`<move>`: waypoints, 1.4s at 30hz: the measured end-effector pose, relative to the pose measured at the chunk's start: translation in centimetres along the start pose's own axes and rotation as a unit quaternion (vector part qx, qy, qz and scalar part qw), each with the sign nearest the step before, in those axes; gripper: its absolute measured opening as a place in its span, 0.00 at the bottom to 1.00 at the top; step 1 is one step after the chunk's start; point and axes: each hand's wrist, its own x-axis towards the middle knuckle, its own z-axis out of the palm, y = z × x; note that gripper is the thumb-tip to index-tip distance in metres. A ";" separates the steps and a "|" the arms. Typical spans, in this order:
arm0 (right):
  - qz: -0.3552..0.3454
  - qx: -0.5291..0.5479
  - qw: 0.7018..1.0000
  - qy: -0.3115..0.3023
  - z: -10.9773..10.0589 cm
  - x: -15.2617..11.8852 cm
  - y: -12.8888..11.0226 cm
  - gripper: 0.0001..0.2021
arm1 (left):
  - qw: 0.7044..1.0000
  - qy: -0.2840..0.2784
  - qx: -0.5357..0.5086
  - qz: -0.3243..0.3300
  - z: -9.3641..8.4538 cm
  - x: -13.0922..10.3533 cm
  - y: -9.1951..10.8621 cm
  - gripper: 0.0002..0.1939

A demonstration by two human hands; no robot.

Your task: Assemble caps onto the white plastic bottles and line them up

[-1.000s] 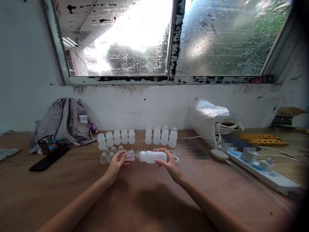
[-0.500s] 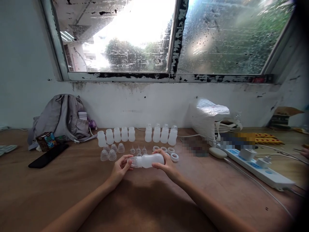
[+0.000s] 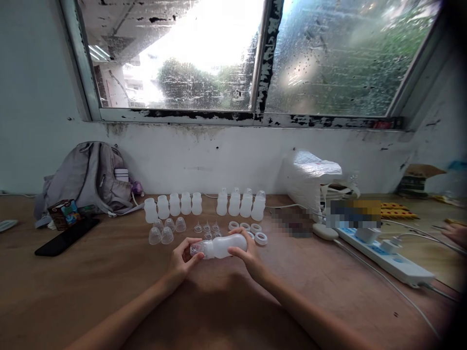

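Note:
A frosted baby bottle [image 3: 229, 245] lies sideways between my hands, above the table. My left hand [image 3: 184, 257] grips the clear cap [image 3: 197, 249] at its left end. Around the bottle's base at the right, my right hand [image 3: 250, 255] is closed. Behind are several open bottles [image 3: 174, 204] in a row and several capped bottles [image 3: 234, 203] to their right. Clear caps [image 3: 167, 235], nipples [image 3: 206, 227] and white rings [image 3: 260, 238] lie in front of these rows, some partly hidden by the held bottle.
At the left are a grey backpack [image 3: 91, 180], a small box [image 3: 64, 215] and a black phone [image 3: 67, 236]. A white power strip [image 3: 397, 262] with cables and a white bag [image 3: 310, 184] stand at the right. Another person's hand [image 3: 456, 234] shows at the right edge.
My left fingers have shifted on the cap, showing more of it. The view has moved slightly to the right. The other person's hand reaches further into view.

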 end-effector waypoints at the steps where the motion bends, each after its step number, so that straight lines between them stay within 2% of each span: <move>1: -0.008 -0.001 1.000 0.023 0.2 0.0 0.1 0.09 | 1.000 -0.003 0.003 0.007 0.1 -0.1 -0.1 0.17; 5: -0.027 -0.010 0.996 0.083 0.8 -0.4 0.2 0.08 | 0.999 -0.021 0.027 0.028 0.9 -0.9 0.2 0.16; 9: -0.044 -0.044 0.992 0.114 1.2 -1.0 0.0 0.08 | 0.997 -0.008 0.063 0.047 1.5 -1.6 0.9 0.15; 17: -0.068 -0.084 0.991 0.080 1.0 -1.5 -0.2 0.08 | 0.991 -0.017 0.109 0.073 1.5 -2.1 1.1 0.13; 27: -0.082 -0.049 0.992 0.086 1.4 -2.4 0.8 0.07 | 0.978 -0.013 0.163 0.125 1.2 -2.2 0.8 0.14; 31: -0.081 -0.056 0.991 0.095 1.4 -2.5 0.9 0.07 | 0.987 -0.021 0.130 0.091 1.2 -1.9 1.1 0.16; 34: -0.064 -0.072 0.992 0.076 1.2 -1.7 0.5 0.08 | 0.992 -0.061 0.104 0.034 -0.1 -0.1 2.5 0.17; 36: -0.052 -0.089 0.994 0.023 1.0 -0.8 0.4 0.09 | 0.983 -0.100 0.151 0.029 -1.6 2.3 4.3 0.19; 39: -0.043 -0.098 0.993 -0.053 0.5 0.5 1.1 0.15 | 0.952 -0.145 0.261 0.063 -3.8 7.1 8.0 0.20; 42: -0.035 -0.099 0.993 -0.051 -0.2 1.4 2.5 0.20 | 0.914 -0.184 0.355 0.073 -4.5 12.4 11.1 0.22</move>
